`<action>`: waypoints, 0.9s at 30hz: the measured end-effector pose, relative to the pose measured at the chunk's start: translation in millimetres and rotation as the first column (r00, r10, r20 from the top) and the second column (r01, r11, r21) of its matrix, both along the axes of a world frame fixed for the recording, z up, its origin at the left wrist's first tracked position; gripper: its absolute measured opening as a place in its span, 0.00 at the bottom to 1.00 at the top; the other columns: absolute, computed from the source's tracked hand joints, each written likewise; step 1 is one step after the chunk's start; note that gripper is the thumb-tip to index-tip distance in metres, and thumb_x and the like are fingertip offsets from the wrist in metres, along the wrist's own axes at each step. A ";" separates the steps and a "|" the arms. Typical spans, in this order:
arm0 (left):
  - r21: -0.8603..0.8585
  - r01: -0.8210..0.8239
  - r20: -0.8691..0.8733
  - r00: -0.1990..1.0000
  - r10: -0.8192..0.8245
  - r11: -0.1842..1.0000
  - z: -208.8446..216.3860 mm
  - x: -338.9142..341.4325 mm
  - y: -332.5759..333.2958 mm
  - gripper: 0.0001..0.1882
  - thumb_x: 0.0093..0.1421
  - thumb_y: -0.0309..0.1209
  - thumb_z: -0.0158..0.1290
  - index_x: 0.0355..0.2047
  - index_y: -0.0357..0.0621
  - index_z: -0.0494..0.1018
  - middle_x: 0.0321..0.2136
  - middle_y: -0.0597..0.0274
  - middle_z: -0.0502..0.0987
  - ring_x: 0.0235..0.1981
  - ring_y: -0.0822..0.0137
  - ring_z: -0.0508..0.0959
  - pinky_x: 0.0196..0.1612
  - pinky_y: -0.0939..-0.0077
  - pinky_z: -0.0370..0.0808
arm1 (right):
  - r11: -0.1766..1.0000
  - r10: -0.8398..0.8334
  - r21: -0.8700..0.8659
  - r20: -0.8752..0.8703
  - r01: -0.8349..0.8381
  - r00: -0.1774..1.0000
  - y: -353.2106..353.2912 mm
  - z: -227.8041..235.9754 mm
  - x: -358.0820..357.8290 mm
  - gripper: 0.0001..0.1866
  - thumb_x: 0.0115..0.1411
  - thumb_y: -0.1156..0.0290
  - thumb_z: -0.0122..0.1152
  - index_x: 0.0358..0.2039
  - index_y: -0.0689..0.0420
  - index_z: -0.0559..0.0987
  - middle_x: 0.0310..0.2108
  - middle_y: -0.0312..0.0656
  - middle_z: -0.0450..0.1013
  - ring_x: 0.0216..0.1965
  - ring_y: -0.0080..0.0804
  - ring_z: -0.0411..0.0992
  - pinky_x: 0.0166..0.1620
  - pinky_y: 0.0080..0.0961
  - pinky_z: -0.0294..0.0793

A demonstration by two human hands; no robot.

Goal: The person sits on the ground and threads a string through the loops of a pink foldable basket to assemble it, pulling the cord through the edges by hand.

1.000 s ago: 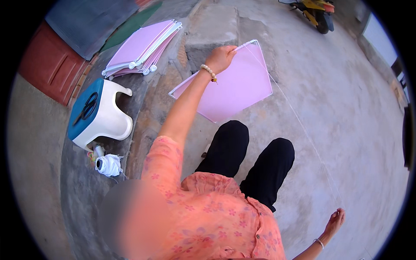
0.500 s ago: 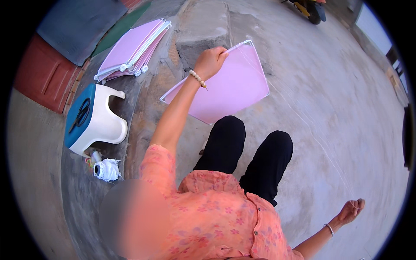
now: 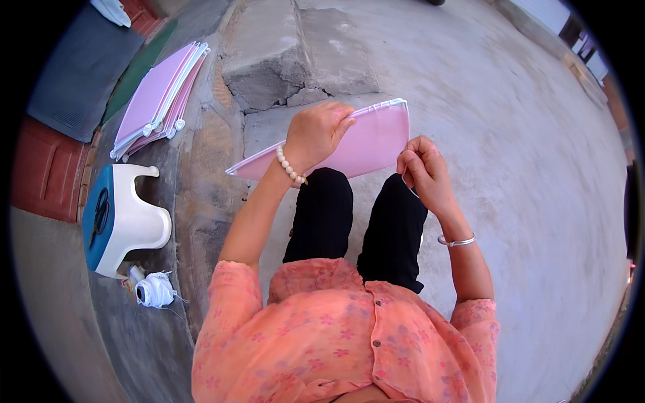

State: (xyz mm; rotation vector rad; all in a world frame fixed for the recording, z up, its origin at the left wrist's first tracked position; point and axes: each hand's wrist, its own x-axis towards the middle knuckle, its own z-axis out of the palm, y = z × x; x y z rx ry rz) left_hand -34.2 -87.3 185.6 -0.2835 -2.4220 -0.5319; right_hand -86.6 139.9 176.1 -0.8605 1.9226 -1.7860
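One left hand (image 3: 312,136) grips one pink white-edged panel (image 3: 373,140) and, right of that panel, one right hand (image 3: 428,176) pinches thread (image 3: 412,192).

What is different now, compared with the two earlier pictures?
The right hand moved from far out at lower right, up and inward, close to the pink panel; the thread no longer stretches far out. The left hand still grips the panel. The scissors stay on the stool, the stacked panels and white cord spool near it.
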 end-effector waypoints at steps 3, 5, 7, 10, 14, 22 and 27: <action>-0.016 -0.012 -0.001 1.000 0.012 1.000 -9.2 1.5 14.1 0.12 0.57 0.36 0.49 0.30 0.40 0.75 0.24 0.57 0.75 0.27 0.57 0.75 0.29 0.67 0.72 | 0.996 -0.049 0.081 0.031 0.046 0.998 -15.5 -8.6 2.2 0.07 0.61 0.72 0.47 0.26 0.59 0.67 0.17 0.33 0.65 0.17 0.17 0.62 0.22 0.16 0.62; -0.006 -0.027 0.035 0.999 0.027 1.000 -13.0 -5.3 8.9 0.11 0.57 0.35 0.49 0.31 0.39 0.75 0.25 0.55 0.75 0.27 0.56 0.75 0.29 0.68 0.72 | 0.997 -0.072 0.030 -0.086 0.074 0.994 -26.3 -18.5 -1.2 0.07 0.61 0.73 0.46 0.27 0.60 0.67 0.15 0.34 0.65 0.18 0.19 0.64 0.23 0.19 0.63; -0.004 -0.049 0.069 0.996 0.050 0.999 -14.6 -11.5 2.2 0.11 0.57 0.34 0.50 0.32 0.39 0.75 0.26 0.54 0.76 0.26 0.55 0.75 0.28 0.68 0.71 | 0.996 -0.076 0.040 -0.092 0.080 0.993 -33.6 -26.5 -2.8 0.06 0.61 0.74 0.46 0.29 0.62 0.69 0.16 0.35 0.66 0.18 0.20 0.66 0.24 0.21 0.65; 0.030 -0.062 0.117 0.991 0.058 0.998 -12.6 -21.2 -7.4 0.12 0.57 0.35 0.50 0.32 0.38 0.75 0.27 0.53 0.76 0.27 0.54 0.76 0.30 0.69 0.72 | 0.993 -0.118 -0.002 -0.152 0.119 0.981 -44.1 -36.0 -9.4 0.05 0.60 0.74 0.46 0.32 0.62 0.70 0.16 0.37 0.66 0.18 0.22 0.67 0.24 0.21 0.65; 0.049 -0.022 0.154 0.988 0.014 0.999 -12.1 -29.8 -17.3 0.13 0.58 0.36 0.50 0.32 0.37 0.74 0.26 0.52 0.76 0.27 0.54 0.75 0.31 0.68 0.71 | 0.988 -0.137 0.038 -0.195 0.147 0.971 -55.4 -32.6 -15.2 0.06 0.60 0.74 0.47 0.34 0.62 0.71 0.15 0.39 0.67 0.19 0.24 0.68 0.24 0.23 0.65; 0.091 0.014 0.197 0.980 -0.032 0.996 -12.9 -34.9 -20.8 0.13 0.58 0.36 0.49 0.31 0.37 0.73 0.25 0.50 0.75 0.26 0.53 0.75 0.30 0.67 0.71 | 0.981 -0.184 0.016 -0.251 0.194 0.950 -66.9 -35.9 -28.2 0.07 0.60 0.74 0.47 0.35 0.62 0.72 0.14 0.40 0.67 0.18 0.27 0.68 0.24 0.25 0.65; 0.095 0.001 0.214 0.977 -0.022 0.995 -11.9 -34.2 -17.1 0.12 0.58 0.35 0.49 0.32 0.37 0.74 0.25 0.51 0.75 0.26 0.54 0.75 0.30 0.68 0.71 | 0.979 -0.193 0.011 -0.268 0.203 0.944 -67.0 -39.0 -31.0 0.07 0.59 0.73 0.47 0.35 0.61 0.73 0.15 0.41 0.68 0.18 0.27 0.69 0.24 0.26 0.66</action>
